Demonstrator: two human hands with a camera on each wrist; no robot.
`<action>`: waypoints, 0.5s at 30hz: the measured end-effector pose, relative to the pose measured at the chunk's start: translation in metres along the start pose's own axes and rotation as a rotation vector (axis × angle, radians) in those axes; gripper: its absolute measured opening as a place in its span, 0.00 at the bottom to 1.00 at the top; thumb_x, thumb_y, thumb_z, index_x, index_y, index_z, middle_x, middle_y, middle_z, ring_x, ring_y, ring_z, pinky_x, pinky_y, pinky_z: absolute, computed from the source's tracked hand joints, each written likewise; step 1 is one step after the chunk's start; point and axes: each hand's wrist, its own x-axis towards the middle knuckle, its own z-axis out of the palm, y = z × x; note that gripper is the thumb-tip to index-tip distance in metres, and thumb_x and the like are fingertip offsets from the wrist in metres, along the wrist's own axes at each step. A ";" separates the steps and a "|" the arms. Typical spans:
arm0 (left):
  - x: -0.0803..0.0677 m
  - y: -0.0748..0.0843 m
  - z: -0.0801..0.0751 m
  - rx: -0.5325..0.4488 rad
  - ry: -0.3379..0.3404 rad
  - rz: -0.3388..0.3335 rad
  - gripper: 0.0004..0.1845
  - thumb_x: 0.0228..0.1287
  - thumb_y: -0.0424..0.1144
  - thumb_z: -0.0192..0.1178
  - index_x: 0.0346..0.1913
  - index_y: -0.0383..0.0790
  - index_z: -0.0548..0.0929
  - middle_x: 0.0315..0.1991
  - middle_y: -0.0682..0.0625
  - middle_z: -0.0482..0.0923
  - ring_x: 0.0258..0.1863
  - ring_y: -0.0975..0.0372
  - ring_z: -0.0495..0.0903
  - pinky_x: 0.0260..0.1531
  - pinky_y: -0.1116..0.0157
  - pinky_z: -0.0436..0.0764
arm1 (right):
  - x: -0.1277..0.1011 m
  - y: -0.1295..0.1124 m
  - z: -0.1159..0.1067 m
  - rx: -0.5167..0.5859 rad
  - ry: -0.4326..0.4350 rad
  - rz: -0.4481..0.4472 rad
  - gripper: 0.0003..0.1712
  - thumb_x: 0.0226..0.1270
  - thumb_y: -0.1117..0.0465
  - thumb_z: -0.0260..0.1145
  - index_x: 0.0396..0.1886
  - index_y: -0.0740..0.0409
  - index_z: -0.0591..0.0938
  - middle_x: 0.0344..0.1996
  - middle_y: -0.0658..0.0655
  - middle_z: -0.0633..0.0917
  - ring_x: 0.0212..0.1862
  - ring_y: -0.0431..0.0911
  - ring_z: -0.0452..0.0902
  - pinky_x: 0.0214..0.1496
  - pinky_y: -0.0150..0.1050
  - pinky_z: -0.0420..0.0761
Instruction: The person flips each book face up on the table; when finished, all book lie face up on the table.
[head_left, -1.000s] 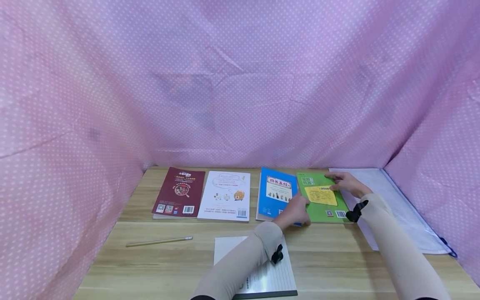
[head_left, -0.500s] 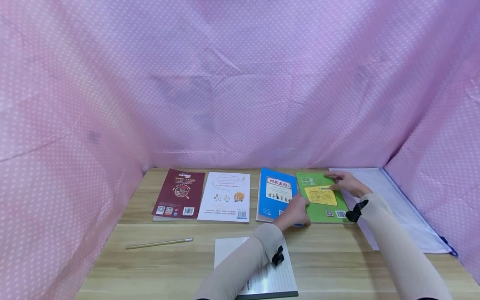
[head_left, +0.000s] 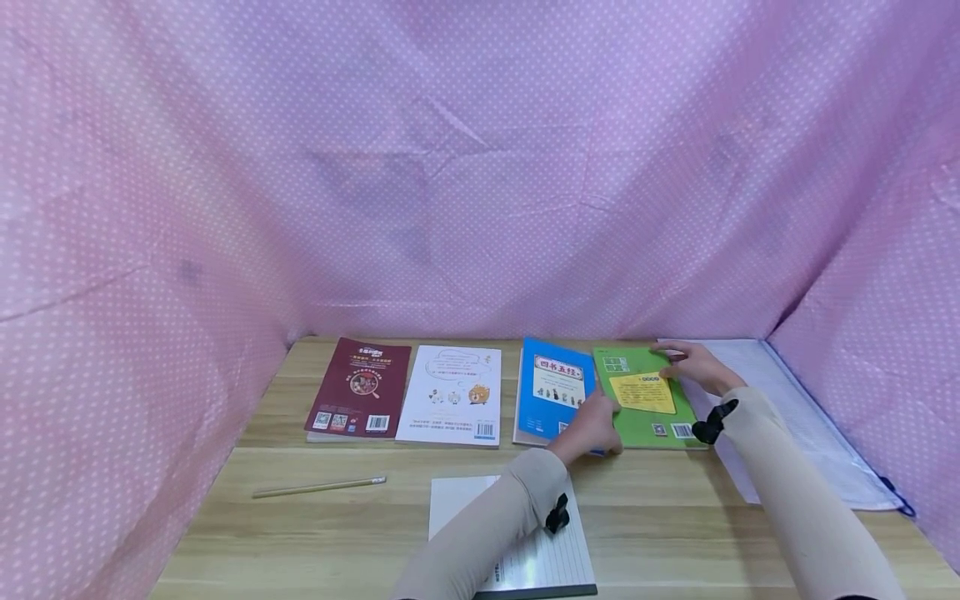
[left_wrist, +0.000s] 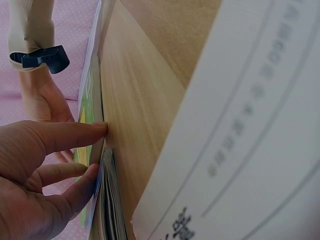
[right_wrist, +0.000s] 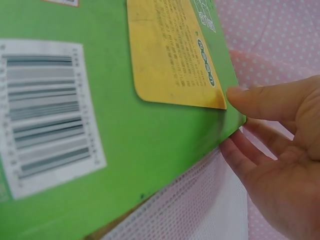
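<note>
A green book (head_left: 637, 400) with a yellow panel lies face up at the right of the row. My right hand (head_left: 697, 368) pinches its right edge, thumb (right_wrist: 270, 100) on the cover and the other fingers at the edge. At its near left corner is my left hand (head_left: 592, 423). In the left wrist view the left thumb (left_wrist: 85, 134) touches the green book's near edge. The other left fingers reach in where the blue book (head_left: 536, 421) meets the green one, and this hand covers part of the blue cover.
A maroon book (head_left: 360, 387) and a white book (head_left: 450, 396) lie to the left. Nearer are a pencil (head_left: 318, 487) and a lined notebook (head_left: 551, 550) under my left forearm. A white mesh pouch (head_left: 795, 417) lies on the right, beside the pink dotted curtain (head_left: 480, 208).
Both hands keep their places at the green book. The right index finger lifts slightly at the book's far right corner; the books stay where they were.
</note>
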 end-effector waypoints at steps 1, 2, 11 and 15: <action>0.000 0.000 0.000 0.000 0.000 -0.001 0.36 0.44 0.27 0.79 0.63 0.40 0.82 0.60 0.56 0.72 0.39 0.69 0.73 0.35 0.74 0.78 | 0.000 0.000 0.000 0.002 0.001 -0.004 0.40 0.66 0.70 0.66 0.76 0.66 0.63 0.81 0.70 0.48 0.76 0.73 0.53 0.77 0.66 0.58; 0.000 0.000 0.000 0.004 0.001 0.000 0.36 0.44 0.27 0.79 0.62 0.40 0.83 0.60 0.56 0.72 0.39 0.69 0.73 0.35 0.74 0.78 | -0.001 -0.001 -0.001 0.001 0.001 -0.005 0.40 0.67 0.70 0.66 0.77 0.66 0.63 0.81 0.70 0.48 0.76 0.74 0.53 0.77 0.65 0.59; 0.002 -0.003 0.000 0.045 0.011 0.025 0.35 0.45 0.28 0.80 0.61 0.40 0.84 0.61 0.55 0.72 0.42 0.69 0.71 0.38 0.74 0.77 | -0.005 -0.003 -0.006 -0.028 -0.007 -0.021 0.40 0.69 0.72 0.62 0.78 0.69 0.59 0.80 0.73 0.49 0.72 0.73 0.61 0.73 0.62 0.68; 0.003 -0.004 0.000 0.059 0.011 0.038 0.35 0.45 0.29 0.80 0.62 0.40 0.83 0.62 0.55 0.72 0.44 0.68 0.70 0.40 0.74 0.76 | -0.006 -0.004 -0.011 -0.061 0.003 -0.015 0.41 0.68 0.71 0.61 0.78 0.68 0.58 0.78 0.76 0.52 0.71 0.72 0.64 0.72 0.63 0.68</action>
